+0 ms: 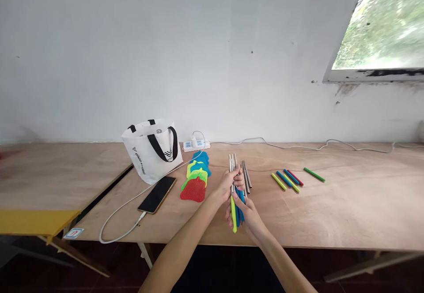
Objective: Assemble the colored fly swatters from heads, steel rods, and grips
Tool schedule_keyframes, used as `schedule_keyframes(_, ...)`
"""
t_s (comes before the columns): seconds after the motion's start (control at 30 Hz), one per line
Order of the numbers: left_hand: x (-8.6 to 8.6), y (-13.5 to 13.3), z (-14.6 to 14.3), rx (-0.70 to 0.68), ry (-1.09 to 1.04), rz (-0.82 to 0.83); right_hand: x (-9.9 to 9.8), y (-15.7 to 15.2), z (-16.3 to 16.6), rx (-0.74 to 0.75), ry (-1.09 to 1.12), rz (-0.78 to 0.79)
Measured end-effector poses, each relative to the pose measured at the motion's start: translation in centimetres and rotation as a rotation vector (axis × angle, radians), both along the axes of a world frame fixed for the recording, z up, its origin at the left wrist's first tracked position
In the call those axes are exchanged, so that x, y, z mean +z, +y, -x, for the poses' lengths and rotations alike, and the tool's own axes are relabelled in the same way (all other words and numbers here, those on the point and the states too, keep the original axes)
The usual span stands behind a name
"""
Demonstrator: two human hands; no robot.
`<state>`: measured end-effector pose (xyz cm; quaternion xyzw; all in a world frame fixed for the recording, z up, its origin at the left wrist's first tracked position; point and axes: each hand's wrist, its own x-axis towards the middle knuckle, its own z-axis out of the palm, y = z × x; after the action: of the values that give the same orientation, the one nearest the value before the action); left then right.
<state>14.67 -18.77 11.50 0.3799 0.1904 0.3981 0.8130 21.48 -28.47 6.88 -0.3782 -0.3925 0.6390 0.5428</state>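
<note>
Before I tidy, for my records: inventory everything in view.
Wooden tables: two, brown, below
Black-handled tote: one, white, left
Rectangular phone: one, black, left
Charging cable: one, white, at phone
Power strip: one, white, by wall
Flat mesh pieces: several, blue, yellow, green, red, left
Loose rods: six, yellow, blue, red, green, right
Thin metal tubes: several, silver, held, tabletop
Slim handles: several, blue, yellow, held
Sheet: one, yellow, left
Cord: one, grey, along wall
Label: one, white, table corner
Window: one, pale-framed, right
Left hand: one, around tubes
Right hand: one, around handles

Head-worn view, near, forward and down over left hand (230,181), right hand (249,211) and table (351,209)
</note>
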Motion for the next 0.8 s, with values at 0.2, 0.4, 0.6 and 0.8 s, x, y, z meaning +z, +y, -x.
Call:
schedule_keyframes(0.2,0.5,-0.2,0.3,0.016,0.032,0.037,0.9,0.0,1.5,-0.062,0.094,0.037)
schedule_keyframes(0.4,4.8,4.5,5.4,0.361,-0.132,-0.006,-3.0,-5.0,5.7,0.270,0.068,0.128)
schedule_keyframes(0.6,7.0,5.4,11.3,0.352,-0.162,-0.173,-3.0,-5.7,5.7,0.403,-0.062,0.006)
schedule_keyframes(0.8,0.8,5.4,7.4,0.527,0.305,-0.261,0.3,4.5,-8.4,-0.196,-0.873,-0.086)
